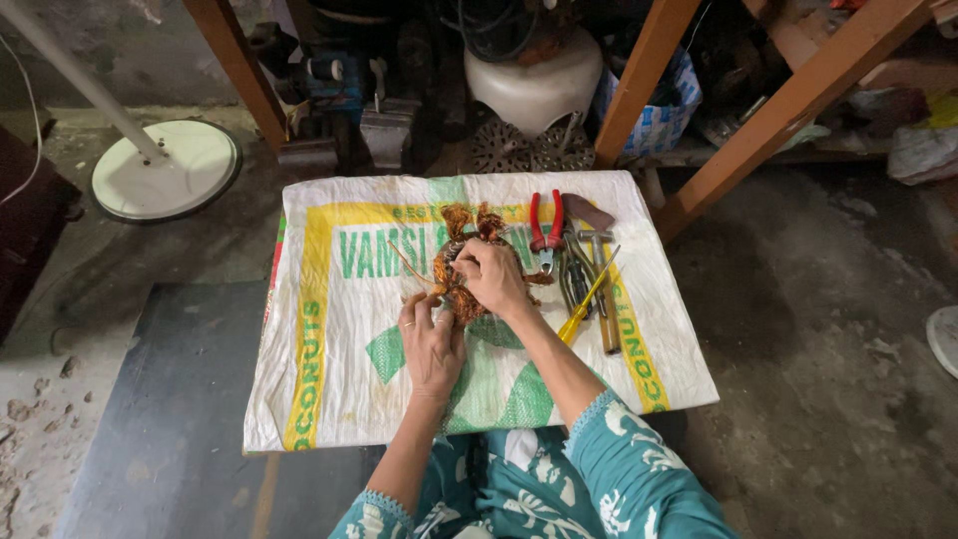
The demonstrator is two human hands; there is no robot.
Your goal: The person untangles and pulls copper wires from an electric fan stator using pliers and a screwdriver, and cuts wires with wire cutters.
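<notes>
Copper wire coil [461, 262]; woven plastic sack [329, 339]; glossy plastic-handled pliers [546, 225].

Round copper-wire winding [461, 269], kind of a motor coil ring, orange-brown and pretty frayed. Lying flat near the middle of the sack, just left of the tools. Loose tufts of wire sticking up at the far edge, a thin strand poking out to the left. Mostly covered from the near side, so only the upper arc and left rim really showing. Can't tell how intact the hidden part is.
</notes>
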